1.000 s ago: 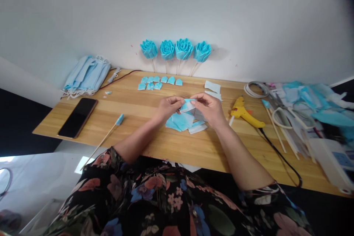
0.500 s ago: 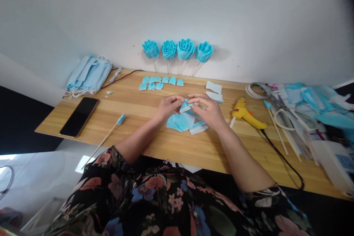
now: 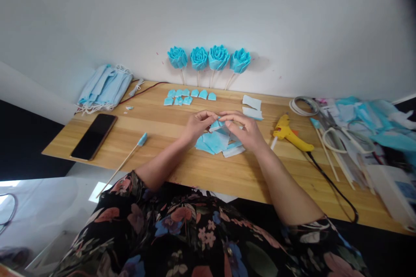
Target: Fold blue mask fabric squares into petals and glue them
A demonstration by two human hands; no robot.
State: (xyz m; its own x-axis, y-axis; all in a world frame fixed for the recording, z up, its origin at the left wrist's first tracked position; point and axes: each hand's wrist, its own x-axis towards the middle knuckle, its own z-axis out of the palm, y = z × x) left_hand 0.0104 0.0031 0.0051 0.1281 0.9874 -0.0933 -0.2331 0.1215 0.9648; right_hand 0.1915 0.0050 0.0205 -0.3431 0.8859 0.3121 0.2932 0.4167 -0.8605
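Note:
Between my fingertips is a small blue-and-white piece of mask fabric (image 3: 217,126), partly folded. My left hand (image 3: 199,126) pinches its left side between thumb and fingers. From the other side, my right hand (image 3: 244,129) grips it with thumb and forefinger. Right below lie several loose cut pieces of blue fabric (image 3: 212,142) on the wooden table (image 3: 156,121). Farther back, small folded blue petals (image 3: 187,100) are laid out in rows. A stick with a blue bud (image 3: 142,139) rests to the left, its lower end past the table edge.
Several blue fabric roses (image 3: 219,57) on sticks lean against the wall. A stack of masks (image 3: 105,86) and a phone (image 3: 94,136) lie at left. At right are a yellow glue gun (image 3: 290,133), scissors (image 3: 334,138), a white cable coil (image 3: 303,106) and a heap of scraps.
The fabric piece between my fingers has flattened slightly, its top fold pressed down. My right fingers have shifted a little over it. Everything on the table stays in place.

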